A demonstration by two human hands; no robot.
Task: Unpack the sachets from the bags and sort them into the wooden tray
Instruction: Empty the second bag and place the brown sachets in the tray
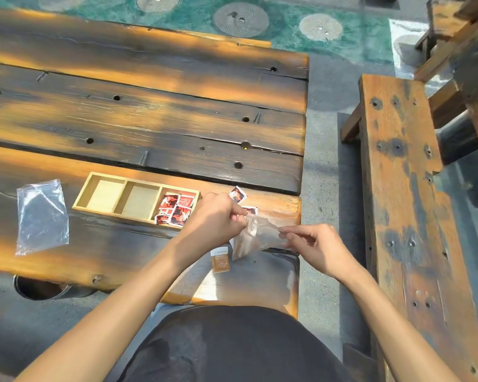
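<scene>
Both pinching clear bag (255, 237) at table's (149, 128) near edge: left hand (218, 219) at 10 o'clock, right hand (313, 248) at 3. Red sachets (175, 209) lying in wooden tray's (102, 176) rightmost compartment, 10 o'clock from the bag.

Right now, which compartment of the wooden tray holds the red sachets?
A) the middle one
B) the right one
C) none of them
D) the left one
B: the red sachets lie in the right compartment of the wooden tray, the one nearest the hands, while its left and middle compartments show only bare wood.
</scene>
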